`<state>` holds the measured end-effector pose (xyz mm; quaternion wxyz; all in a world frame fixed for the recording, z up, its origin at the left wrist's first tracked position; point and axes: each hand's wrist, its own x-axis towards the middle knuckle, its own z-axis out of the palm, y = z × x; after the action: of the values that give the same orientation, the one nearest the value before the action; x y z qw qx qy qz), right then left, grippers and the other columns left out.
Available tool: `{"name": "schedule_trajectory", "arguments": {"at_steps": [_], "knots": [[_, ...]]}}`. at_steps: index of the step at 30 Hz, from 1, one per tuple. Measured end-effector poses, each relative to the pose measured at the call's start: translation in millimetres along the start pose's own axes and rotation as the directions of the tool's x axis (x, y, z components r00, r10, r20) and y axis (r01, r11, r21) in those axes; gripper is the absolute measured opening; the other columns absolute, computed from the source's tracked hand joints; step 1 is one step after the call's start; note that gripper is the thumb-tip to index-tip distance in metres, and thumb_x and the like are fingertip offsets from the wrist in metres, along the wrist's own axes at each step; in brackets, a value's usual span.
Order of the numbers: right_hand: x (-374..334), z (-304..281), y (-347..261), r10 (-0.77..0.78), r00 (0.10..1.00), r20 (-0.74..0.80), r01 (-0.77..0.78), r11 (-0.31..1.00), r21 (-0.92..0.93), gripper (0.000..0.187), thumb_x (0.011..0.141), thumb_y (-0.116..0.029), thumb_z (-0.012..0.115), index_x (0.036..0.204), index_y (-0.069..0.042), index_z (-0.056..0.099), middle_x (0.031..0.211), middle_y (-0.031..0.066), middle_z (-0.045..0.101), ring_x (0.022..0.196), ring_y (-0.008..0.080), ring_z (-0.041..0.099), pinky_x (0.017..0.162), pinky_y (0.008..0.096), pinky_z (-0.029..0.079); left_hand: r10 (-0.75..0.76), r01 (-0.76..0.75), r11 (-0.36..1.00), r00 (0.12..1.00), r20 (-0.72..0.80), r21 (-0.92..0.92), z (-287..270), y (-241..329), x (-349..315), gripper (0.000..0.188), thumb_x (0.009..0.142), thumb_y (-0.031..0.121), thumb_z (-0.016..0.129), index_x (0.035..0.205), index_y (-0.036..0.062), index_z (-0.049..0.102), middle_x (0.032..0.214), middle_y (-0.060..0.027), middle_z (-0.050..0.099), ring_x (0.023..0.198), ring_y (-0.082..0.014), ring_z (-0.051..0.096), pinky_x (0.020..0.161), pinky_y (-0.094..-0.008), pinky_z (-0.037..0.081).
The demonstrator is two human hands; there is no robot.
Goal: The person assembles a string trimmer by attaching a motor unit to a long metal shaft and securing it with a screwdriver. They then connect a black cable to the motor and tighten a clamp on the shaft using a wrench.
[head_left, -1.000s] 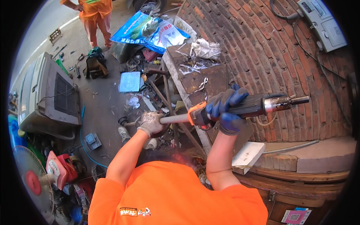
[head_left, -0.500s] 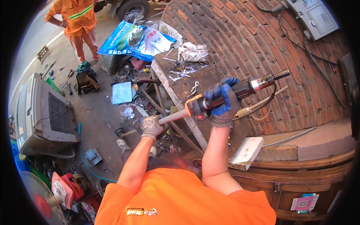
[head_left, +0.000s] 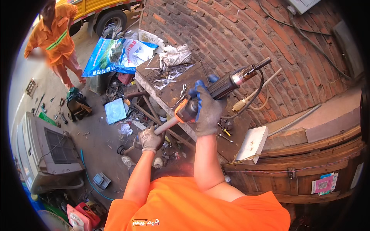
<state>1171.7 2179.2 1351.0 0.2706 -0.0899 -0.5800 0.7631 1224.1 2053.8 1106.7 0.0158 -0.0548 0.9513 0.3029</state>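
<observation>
A long black power tool (head_left: 225, 87) slants from my left hand up to the right, over a worn bench. It has an orange collar, a pale grey tube at the near end and a scorched metal tip; its exact kind is unclear. My gloved left hand (head_left: 150, 139) is closed round the lower end of the grey tube (head_left: 166, 126). On the black body, just above the orange collar, my gloved right hand (head_left: 210, 109) is wrapped with its blue fingers round it. A dark hose or cable (head_left: 252, 95) loops by the tip, beside a brass-coloured fitting (head_left: 238, 105).
Rags (head_left: 175, 55) and paper scraps lie on the bench (head_left: 154, 92). A pale block (head_left: 253, 144) sits at its right end, near a brick wall (head_left: 277, 69). Left stand an old television (head_left: 52, 148) and floor clutter. A person in orange (head_left: 54, 38) stands far left.
The tool and both hands have shifted slightly left in view as the view turned. My right hand's fingers have changed position on the black body; my left hand keeps hold of the tube.
</observation>
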Motion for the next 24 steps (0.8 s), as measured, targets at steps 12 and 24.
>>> {"name": "schedule_trajectory", "arguments": {"at_steps": [12, 24], "knots": [[-10.5, -38.5, -16.9, 0.069, 0.897, 0.436, -0.187, 0.955, 0.232, 0.035, 0.075, 0.003, 0.074, 0.103, -0.002, 0.054, 0.084, 0.0092, 0.064, 0.073, 0.0187, 0.067, 0.069, 0.0329, 0.056, 0.125, -0.119, 0.992, 0.984, 0.126, -0.053, -11.5, -10.6, -7.8, 0.041, 0.08, 0.051, 0.065, 0.088, 0.0125, 0.074, 0.087, -0.0146, 0.072, 0.086, -0.0339, 0.07, 0.08, -0.046, 0.053], [46.7, -16.6, -5.7, -0.252, 0.448, 0.858, -0.488, 0.735, 0.471, 0.087, 0.068, -0.018, 0.086, 0.14, 0.002, 0.042, 0.112, 0.015, 0.066, 0.102, 0.0277, 0.068, 0.09, 0.0405, 0.055, 0.194, -0.236, 0.971, 0.885, 0.423, 0.047, -55.6, -30.3, 15.5, 0.038, 0.08, 0.048, 0.064, 0.097, 0.015, 0.073, 0.094, -0.0156, 0.072, 0.09, -0.0358, 0.069, 0.081, -0.0471, 0.052]]}}
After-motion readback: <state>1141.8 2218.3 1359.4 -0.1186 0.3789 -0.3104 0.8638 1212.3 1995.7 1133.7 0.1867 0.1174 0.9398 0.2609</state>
